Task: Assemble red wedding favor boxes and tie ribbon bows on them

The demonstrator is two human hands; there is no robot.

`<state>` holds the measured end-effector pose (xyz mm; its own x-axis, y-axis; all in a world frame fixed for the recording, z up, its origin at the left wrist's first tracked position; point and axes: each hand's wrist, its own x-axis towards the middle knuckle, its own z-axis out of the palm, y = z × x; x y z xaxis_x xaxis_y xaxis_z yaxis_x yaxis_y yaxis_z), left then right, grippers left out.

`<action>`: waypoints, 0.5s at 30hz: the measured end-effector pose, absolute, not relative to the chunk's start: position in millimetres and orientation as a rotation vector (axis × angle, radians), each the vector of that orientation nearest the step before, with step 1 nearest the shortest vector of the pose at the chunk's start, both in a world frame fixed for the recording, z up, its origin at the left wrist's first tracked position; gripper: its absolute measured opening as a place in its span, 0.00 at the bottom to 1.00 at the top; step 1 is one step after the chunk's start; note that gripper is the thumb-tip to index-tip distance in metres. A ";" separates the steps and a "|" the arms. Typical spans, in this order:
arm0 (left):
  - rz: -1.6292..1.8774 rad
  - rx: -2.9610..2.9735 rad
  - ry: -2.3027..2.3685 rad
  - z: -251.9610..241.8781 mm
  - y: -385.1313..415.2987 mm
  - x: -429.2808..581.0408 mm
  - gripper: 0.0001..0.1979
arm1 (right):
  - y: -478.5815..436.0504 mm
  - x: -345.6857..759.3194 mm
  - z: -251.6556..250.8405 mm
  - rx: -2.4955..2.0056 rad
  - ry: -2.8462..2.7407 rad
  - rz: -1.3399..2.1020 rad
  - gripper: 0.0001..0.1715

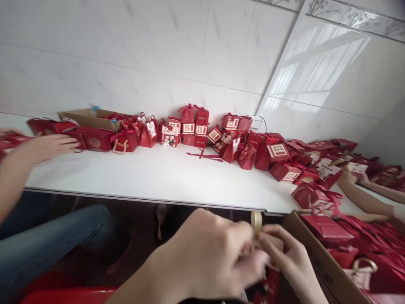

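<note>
Centrally, just before the near edge of the white table (152, 173), the wearer's two hands are close together at a small gift box (277, 242). The right hand (294, 261) has thumb and fingers clamped on its pale upper part, beside which a gold ribbon loop (257, 222) stands up; the left hand (215, 253) is curled next to it, though blur hides whether its fingers grip anything. Lower than the table, a red printed surface (270, 287) shows in part beneath the hands. Along the back of the table runs a row of red boxes (189, 140), some stacked, with a loose ribbon (202, 158) lying on the table before them and a power strip (258, 122) at its rear. Toward the table's left end sits a low cardboard tray (71, 114); nearer the same end is a co-worker's hand (55, 145). At the table's right end, another person's hand (347, 177) is among boxes. Beside the table's near right edge stands a carton (319, 261) filled with red boxes and ribbon
</note>
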<state>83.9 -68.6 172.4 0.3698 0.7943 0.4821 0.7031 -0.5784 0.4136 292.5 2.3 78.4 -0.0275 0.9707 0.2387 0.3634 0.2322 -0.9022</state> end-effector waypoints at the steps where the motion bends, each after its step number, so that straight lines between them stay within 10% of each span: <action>1: 0.892 2.469 1.486 156.3 -60.7 83.1 0.12 | 10.0 299.8 79.7 -1.299 -1.503 0.831 0.23; 9: 1.222 2.493 1.943 -45.3 -21.3 110.6 0.14 | 39.8 320.7 91.7 -1.230 -1.042 0.471 0.22; 15: 1.222 2.385 1.752 -67.5 -8.5 118.9 0.13 | 25.9 309.7 91.6 -1.312 -0.971 0.522 0.24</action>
